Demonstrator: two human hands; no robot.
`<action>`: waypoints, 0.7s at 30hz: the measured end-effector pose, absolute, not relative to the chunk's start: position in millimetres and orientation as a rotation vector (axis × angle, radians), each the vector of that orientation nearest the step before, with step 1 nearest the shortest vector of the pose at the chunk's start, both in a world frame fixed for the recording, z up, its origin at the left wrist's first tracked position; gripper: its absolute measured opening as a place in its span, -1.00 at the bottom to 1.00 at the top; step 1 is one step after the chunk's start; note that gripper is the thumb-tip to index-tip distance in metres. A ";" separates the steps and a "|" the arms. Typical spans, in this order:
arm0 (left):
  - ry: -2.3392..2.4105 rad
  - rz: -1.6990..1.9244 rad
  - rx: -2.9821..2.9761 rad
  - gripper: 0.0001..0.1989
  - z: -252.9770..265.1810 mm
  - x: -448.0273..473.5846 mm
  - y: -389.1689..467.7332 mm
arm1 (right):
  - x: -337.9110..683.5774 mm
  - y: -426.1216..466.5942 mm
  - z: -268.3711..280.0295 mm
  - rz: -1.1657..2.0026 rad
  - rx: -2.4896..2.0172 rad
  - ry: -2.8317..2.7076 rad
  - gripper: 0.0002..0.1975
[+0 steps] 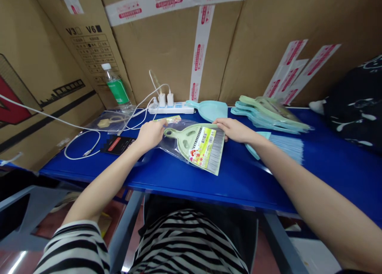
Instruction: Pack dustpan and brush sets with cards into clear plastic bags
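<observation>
A pale green dustpan (183, 140) lies in front of me with a grey-bristled brush (214, 161) nested in it and a yellow-green printed label across both. Around its handle end is a clear plastic bag (171, 150), with a printed strip at the top edge. The fingers of my left hand (151, 134) are closed on the bag beside the handle. My right hand (231, 129) grips the upper right corner of the dustpan, thumb on top and fingers curled beneath. How far the bag reaches over the pan is hard to see.
Behind are a light blue dustpan (212, 110), a stack of bagged dustpans (268, 114) and a blue-bristled brush (286, 146). A power strip (179, 107) with white cables, a bottle (117, 89) and a black packet (117, 144) occupy the left. Cardboard (170, 47) walls the blue table's (238, 186) back.
</observation>
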State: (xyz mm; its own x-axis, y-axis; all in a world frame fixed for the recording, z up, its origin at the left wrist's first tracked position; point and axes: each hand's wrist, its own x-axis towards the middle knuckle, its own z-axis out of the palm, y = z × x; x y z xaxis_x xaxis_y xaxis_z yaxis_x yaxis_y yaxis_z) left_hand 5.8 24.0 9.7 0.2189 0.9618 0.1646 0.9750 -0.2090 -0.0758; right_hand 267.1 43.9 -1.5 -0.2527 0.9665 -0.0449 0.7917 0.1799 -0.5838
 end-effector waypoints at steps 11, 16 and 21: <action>-1.838 -0.527 -2.532 -0.66 5.4 -6.1 34.9 | 273.3 53.6 -14.3 0.823 -1.554 -2.068 -0.78; -1.933 -0.502 -2.551 -0.72 3.7 -7.7 39.0 | 276.2 54.6 -17.2 1.096 -1.454 -1.926 -0.79; -1.948 -0.380 -2.575 -0.76 3.6 -5.5 39.4 | 275.6 52.8 -15.8 1.401 -1.378 -1.652 -0.83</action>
